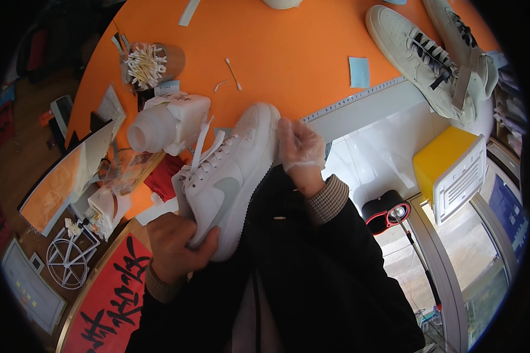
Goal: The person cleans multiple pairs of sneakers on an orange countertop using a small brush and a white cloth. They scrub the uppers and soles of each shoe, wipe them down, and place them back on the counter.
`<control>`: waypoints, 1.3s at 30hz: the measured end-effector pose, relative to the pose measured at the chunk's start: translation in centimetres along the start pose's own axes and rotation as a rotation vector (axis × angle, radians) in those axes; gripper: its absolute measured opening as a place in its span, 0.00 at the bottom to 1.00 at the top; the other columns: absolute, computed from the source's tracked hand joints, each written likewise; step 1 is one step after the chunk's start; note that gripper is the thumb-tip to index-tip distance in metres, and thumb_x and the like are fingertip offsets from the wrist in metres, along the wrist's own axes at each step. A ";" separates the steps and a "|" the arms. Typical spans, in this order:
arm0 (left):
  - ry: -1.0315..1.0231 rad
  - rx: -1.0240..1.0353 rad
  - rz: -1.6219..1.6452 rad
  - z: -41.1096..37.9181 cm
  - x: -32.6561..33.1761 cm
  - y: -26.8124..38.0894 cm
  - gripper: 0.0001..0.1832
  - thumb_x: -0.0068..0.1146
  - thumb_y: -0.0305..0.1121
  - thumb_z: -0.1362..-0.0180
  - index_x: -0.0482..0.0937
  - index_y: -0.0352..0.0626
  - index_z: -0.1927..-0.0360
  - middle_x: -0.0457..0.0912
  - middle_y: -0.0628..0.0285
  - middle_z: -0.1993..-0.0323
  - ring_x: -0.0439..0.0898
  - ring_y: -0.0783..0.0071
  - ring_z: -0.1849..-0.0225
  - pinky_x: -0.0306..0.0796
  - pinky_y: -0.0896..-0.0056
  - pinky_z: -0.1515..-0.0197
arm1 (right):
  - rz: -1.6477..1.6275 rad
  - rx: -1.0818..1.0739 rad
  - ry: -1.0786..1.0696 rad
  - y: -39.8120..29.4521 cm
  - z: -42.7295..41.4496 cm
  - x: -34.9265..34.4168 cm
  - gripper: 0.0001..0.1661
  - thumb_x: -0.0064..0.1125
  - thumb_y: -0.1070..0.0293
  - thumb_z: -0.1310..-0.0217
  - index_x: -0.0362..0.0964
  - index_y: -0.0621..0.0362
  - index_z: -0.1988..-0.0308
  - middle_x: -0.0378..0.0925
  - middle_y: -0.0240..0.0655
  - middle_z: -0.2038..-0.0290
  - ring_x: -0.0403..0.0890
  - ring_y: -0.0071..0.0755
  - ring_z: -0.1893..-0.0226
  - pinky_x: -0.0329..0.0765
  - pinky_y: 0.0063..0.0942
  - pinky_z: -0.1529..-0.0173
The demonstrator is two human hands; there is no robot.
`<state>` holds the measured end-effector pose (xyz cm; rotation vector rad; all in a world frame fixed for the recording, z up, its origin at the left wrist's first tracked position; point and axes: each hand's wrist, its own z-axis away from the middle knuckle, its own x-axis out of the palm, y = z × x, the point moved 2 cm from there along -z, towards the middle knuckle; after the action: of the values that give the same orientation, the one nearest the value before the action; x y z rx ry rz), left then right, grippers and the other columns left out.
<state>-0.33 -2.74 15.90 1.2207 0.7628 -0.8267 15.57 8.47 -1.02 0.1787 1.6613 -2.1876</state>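
Note:
A white sneaker (229,176) with a pale grey-green swoosh is held tilted above my lap, toe towards the orange table. My bare left hand (181,247) grips it at the heel, thumb on the outer side and fingers at the collar. My right hand (301,143) wears a thin clear glove. Its fingers are curled against the sole edge by the toe; whether something small is pinched in them is hidden. White laces (202,148) stick up loose from the shoe. Left of the toe, a translucent plastic bottle (152,128) lies on its side next to a white wrapped pack (190,114).
A jar of cotton swabs (145,66) stands on the orange table (269,48), with a loose swab (233,74) nearby. A ruler strip (353,99) runs along the edge towards off-white sneakers (424,61). A yellow bin (444,163) is at right, a mirror-like panel (70,176) at left.

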 end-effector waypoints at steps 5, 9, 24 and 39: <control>0.004 0.017 0.012 0.2 0.1 -0.4 0.21 0.69 0.30 0.67 0.62 0.42 0.92 0.61 0.62 0.93 0.63 0.64 0.91 0.56 0.67 0.86 | 0.076 0.085 -0.055 0.1 -2.3 0.3 0.18 0.53 0.62 0.40 0.70 0.65 0.77 0.68 0.44 0.82 0.69 0.38 0.80 0.66 0.33 0.73; -0.004 0.018 0.015 0.4 0.2 -0.6 0.21 0.69 0.30 0.68 0.62 0.43 0.92 0.61 0.62 0.93 0.63 0.64 0.91 0.56 0.67 0.86 | 0.032 0.010 -0.032 0.0 -0.8 -0.2 0.20 0.53 0.58 0.40 0.69 0.63 0.79 0.69 0.47 0.83 0.71 0.49 0.82 0.66 0.37 0.76; -0.061 0.111 -0.010 1.6 1.2 -0.9 0.20 0.69 0.32 0.65 0.64 0.45 0.91 0.63 0.64 0.91 0.64 0.66 0.89 0.57 0.67 0.84 | 0.154 0.069 -0.019 0.6 -1.5 0.1 0.19 0.55 0.58 0.41 0.69 0.61 0.78 0.71 0.48 0.81 0.73 0.50 0.81 0.68 0.37 0.75; -0.029 0.280 -0.294 3.0 8.5 -3.3 0.15 0.67 0.34 0.58 0.69 0.42 0.83 0.67 0.61 0.84 0.69 0.66 0.80 0.62 0.68 0.76 | -0.479 0.293 0.186 2.9 0.1 -2.4 0.16 0.54 0.62 0.36 0.72 0.61 0.74 0.67 0.23 0.81 0.64 0.14 0.78 0.64 0.17 0.72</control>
<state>1.26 -7.28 7.53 1.3581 0.8348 -1.2219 18.85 8.24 -2.83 0.0679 1.5926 -2.8516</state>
